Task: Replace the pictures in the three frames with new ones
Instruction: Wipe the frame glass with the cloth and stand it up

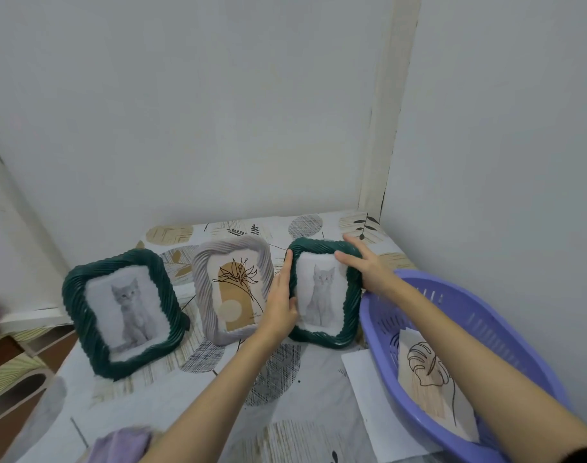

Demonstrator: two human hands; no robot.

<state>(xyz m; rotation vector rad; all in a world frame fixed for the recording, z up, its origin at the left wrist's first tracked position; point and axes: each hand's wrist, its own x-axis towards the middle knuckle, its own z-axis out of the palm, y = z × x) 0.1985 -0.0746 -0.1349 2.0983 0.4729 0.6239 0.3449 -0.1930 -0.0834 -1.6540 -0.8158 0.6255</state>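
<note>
Both forearms reach in from the near edge, over the leaf-patterned cloth of the surface (318, 235) toward the right-hand green frame (320, 339), which stands third in a row near the wall. Left hand (280, 305) clasps that frame's left rail, forefinger stretched up the rail, thumb on the front. Right hand (365, 265) lies over the top right corner, fingers fairly straight; whether its grip closes behind the frame I cannot tell.

Beside it stands the pale frame (232, 289) with a leaf print, then another green frame (123, 312) showing a grey kitten, as the held one does. A purple basket (485, 295) to the right holds a leaf print (429, 379), and a white sheet (375, 406) lies half under it.

To my eye the frame looks light and stiff, its twisted rim giving good purchase. The pane may be glass and so fragile, and fingers would smear it. Best held by the two side rails, then turned face down to reach the back.
</note>
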